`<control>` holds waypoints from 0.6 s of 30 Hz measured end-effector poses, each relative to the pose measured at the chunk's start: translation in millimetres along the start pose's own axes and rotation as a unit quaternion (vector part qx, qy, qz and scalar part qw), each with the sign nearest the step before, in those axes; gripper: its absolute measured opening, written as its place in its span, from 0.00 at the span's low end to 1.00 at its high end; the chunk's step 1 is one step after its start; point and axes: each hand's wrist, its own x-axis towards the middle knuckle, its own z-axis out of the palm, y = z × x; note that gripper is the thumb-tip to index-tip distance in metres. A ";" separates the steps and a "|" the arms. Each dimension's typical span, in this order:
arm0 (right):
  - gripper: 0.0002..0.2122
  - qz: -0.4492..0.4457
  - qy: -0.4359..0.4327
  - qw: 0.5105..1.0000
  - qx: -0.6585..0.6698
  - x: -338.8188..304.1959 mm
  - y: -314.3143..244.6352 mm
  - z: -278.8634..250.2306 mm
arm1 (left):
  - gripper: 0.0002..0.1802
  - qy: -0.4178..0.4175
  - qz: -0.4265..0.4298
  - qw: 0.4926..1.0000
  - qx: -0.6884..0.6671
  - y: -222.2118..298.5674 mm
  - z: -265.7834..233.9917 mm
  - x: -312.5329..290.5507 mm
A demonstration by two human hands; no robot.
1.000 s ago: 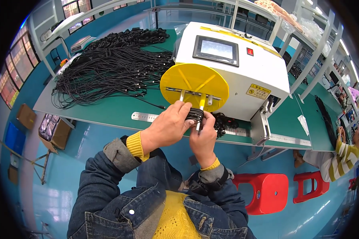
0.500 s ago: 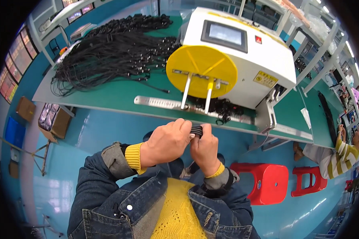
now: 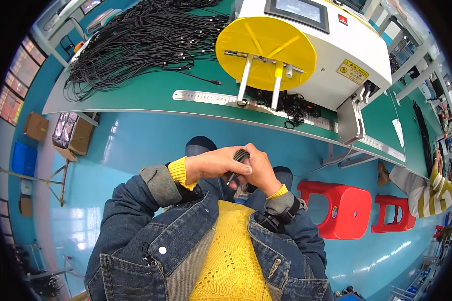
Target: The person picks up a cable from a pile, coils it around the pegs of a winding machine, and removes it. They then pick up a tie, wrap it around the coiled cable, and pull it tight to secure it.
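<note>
black cable coil point(image 3: 241, 154) in both hands point(image 3: 212, 163) point(image 3: 262, 171)

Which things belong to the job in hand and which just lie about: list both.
Likely the job's: black coil, left hand, right hand, yellow disc, white machine, loose black cables.
Seemingly lying about: red stools, cardboard box, white paper.

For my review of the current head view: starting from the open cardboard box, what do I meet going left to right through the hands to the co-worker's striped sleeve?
Open cardboard box, left hand, black cable coil, right hand, larger red stool, smaller red stool, co-worker's striped sleeve.
</note>
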 end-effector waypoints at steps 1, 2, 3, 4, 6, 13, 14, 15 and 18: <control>0.11 0.002 -0.002 1.000 -0.016 -3.3 0.8 0.4 | 0.15 -0.021 -0.036 0.998 0.043 0.0 -2.3 0.4; 0.12 0.002 -0.001 0.999 -0.037 -5.1 3.5 2.1 | 0.14 -0.044 -0.067 0.993 0.091 2.9 -3.7 5.1; 0.12 -0.009 -0.020 0.994 -0.106 -8.0 11.6 11.0 | 0.12 -0.051 -0.083 0.989 0.108 -10.3 -14.1 9.4; 0.13 -0.019 -0.041 0.983 -0.177 -8.7 18.3 17.7 | 0.11 -0.058 -0.095 0.986 0.125 -26.3 -25.2 13.4; 0.13 -0.022 -0.082 0.959 -0.269 -9.5 4.3 20.2 | 0.15 -0.004 -0.185 0.971 0.154 -31.7 -24.1 4.8; 0.12 -0.062 -0.124 0.949 -0.285 -18.1 1.3 17.2 | 0.12 -0.077 -0.077 0.977 0.182 -20.2 2.1 -3.6; 0.12 -0.048 -0.088 0.975 -0.196 -18.2 3.0 19.2 | 0.12 -0.063 -0.069 0.973 0.210 -21.3 -0.7 -3.6; 0.12 -0.033 -0.053 0.993 -0.103 -18.7 3.7 22.5 | 0.11 -0.046 -0.063 0.969 0.236 -23.8 -4.0 -5.5; 0.12 0.021 -0.019 0.999 0.027 -21.5 10.6 28.9 | 0.11 -0.043 -0.076 0.967 0.239 -25.2 -9.9 -2.6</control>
